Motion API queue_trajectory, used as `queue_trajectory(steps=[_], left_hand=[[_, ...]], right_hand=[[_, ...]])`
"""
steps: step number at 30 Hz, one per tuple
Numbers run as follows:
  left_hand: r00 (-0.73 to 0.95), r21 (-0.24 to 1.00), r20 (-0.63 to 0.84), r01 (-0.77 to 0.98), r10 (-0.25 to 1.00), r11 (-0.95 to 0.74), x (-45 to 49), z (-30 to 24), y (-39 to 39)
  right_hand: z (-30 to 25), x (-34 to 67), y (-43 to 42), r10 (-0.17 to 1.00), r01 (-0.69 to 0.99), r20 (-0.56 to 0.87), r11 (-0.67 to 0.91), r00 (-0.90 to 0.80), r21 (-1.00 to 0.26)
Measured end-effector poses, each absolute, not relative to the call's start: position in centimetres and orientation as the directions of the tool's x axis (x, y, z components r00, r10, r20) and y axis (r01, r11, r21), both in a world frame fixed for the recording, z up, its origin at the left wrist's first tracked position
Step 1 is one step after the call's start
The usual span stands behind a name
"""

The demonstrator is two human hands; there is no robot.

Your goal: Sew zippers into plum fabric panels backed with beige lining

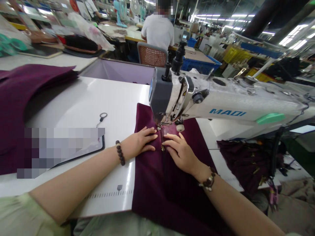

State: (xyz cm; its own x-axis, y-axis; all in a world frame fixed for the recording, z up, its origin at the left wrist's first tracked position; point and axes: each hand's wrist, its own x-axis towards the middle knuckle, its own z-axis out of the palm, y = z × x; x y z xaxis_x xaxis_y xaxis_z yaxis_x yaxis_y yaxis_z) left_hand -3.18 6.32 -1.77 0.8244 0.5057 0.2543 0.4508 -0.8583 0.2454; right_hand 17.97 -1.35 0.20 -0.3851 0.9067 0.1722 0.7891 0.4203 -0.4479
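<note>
A piece of dark purple fabric (150, 183) lies under the head of a white sewing machine (228, 101) and hangs over the table's front edge. A zipper (162, 160) runs along its middle toward the presser foot (159, 126), with a small metal zipper pull (162, 148) on it. My left hand (140, 142) rests flat on the fabric, left of the zipper, fingers stretched out. On the right side, my right hand (182, 152) lies on the fabric with fingers apart, their tips beside the zipper and close to the pull. Neither hand grips anything visible.
Stacked purple panels (29, 85) lie at the left, near a phone-like flat object (81, 157) with a ring strap (103, 115). More zippered purple pieces (248, 164) sit at the right, with pink-handled snips (273, 196) hanging nearby. A person (158, 31) sits ahead.
</note>
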Motion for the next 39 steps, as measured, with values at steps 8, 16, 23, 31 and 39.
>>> queue_trajectory(steps=[8,16,23,31,39], left_hand=[[0.861,0.455,0.145,0.379,0.487,-0.806,-5.3,1.9,0.8],[0.896,0.255,0.066,0.410,0.439,-0.876,-8.2,2.0,-7.3],[0.833,0.023,0.209,0.520,0.512,-0.854,-6.7,-1.1,-9.3],[0.833,0.136,0.149,0.517,0.533,-0.845,-7.0,0.3,-9.4],[0.795,0.237,0.332,0.451,0.508,-0.861,-7.4,-0.1,-9.0]], right_hand=[[0.4,17.2,-1.9,0.865,0.807,0.196,0.501,-0.461,-0.313],[2.2,17.8,-6.2,0.905,0.795,0.107,0.414,-0.411,-0.444],[4.1,19.4,-14.1,0.716,0.674,-0.185,0.491,-0.673,-0.551],[1.7,18.9,-16.5,0.806,0.803,-0.131,0.532,-0.577,-0.267],[-0.2,17.5,-16.8,0.890,0.826,0.159,0.457,-0.428,-0.331]])
